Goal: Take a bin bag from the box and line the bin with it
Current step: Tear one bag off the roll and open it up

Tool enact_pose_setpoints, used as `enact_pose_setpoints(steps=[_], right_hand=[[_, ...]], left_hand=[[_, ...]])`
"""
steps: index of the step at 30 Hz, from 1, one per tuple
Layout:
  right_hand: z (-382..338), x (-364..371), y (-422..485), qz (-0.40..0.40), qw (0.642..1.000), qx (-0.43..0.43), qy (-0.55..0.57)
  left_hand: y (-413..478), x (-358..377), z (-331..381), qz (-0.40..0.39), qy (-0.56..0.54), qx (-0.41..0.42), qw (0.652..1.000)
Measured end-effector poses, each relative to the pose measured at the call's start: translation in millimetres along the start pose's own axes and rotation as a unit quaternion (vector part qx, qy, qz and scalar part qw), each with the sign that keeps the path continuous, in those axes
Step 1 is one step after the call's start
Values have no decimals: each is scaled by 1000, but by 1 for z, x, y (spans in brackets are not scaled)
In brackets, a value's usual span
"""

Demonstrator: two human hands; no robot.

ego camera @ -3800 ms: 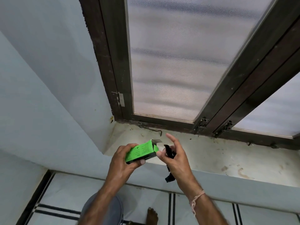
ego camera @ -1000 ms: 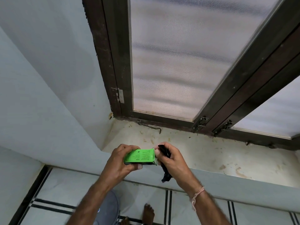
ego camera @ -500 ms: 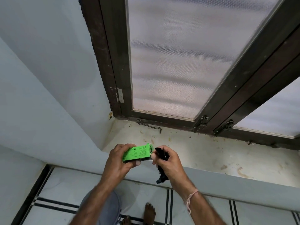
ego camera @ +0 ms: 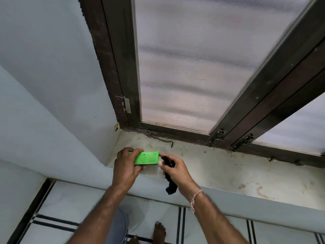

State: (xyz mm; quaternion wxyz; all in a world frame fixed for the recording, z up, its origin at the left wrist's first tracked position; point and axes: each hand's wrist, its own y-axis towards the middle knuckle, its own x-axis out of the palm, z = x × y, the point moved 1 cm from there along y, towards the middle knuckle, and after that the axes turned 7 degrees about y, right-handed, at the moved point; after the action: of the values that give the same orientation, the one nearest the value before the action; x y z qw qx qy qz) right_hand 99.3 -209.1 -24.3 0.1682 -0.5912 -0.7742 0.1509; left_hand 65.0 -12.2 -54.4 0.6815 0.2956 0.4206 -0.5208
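My left hand (ego camera: 125,166) grips a small bright green box (ego camera: 147,158) at the left end of the stained window sill (ego camera: 219,166). Its end flap looks closed. My right hand (ego camera: 175,170) holds a folded black bin bag (ego camera: 169,182), which hangs down from my fist, and its thumb and forefinger touch the box's right end. No bin is clearly visible; a grey rounded object (ego camera: 117,228) shows under my left forearm.
A dark wooden window frame (ego camera: 123,67) with mesh panels rises behind the sill, with a metal hook latch (ego camera: 160,139) at its foot. Pale blue wall stands on the left. White floor tiles with black stripes and a bare foot (ego camera: 159,231) lie below.
The box's open flap has been closed by my right fingers. Both hands carried the box forward and down toward the sill's left corner. The black bag stays in my right hand.
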Motion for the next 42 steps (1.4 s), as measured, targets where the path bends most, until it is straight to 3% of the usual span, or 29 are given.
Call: enact_pose_setpoints(steps=[7,10,12,14,17,20,24,27,30,34,37,40,42], right_hand=[[4,-7,0,14,1000,1,-16],[4,-7,-15,36,999,-8,-6],[2,2,-27,38,999,-17,23],[3,15,-40,21,998,-14,65],[4,42,-55,-18,991,23,134],[12,72,-66,-13,991,57,119],[28,114,-76,4,995,79,63],[33,136,-87,-21,992,82,92],[45,166,-105,-65,994,66,52],[71,215,-130,-48,997,48,21],[88,267,-161,-12,1000,4,-2],[103,318,-195,-9,1000,-5,2],[107,342,-216,-9,1000,-9,-5]], left_hand=[[-5,-4,3,-12,40,-9,999],[-22,-10,12,53,78,0,996],[-40,-17,24,116,34,-2,993],[-61,-23,37,70,-117,-44,990],[-90,-20,51,-86,-365,-146,915],[-114,-25,51,-133,-484,-232,833],[-134,-43,25,-122,-547,-265,785],[-146,-57,-7,-97,-582,-294,752],[-166,-80,-52,-42,-614,-318,722],[-198,-104,-124,9,-614,-338,713],[-234,-127,-183,-15,-624,-326,710],[-270,-163,-227,-94,-592,-290,746],[-291,-180,-256,-65,-572,-306,758]])
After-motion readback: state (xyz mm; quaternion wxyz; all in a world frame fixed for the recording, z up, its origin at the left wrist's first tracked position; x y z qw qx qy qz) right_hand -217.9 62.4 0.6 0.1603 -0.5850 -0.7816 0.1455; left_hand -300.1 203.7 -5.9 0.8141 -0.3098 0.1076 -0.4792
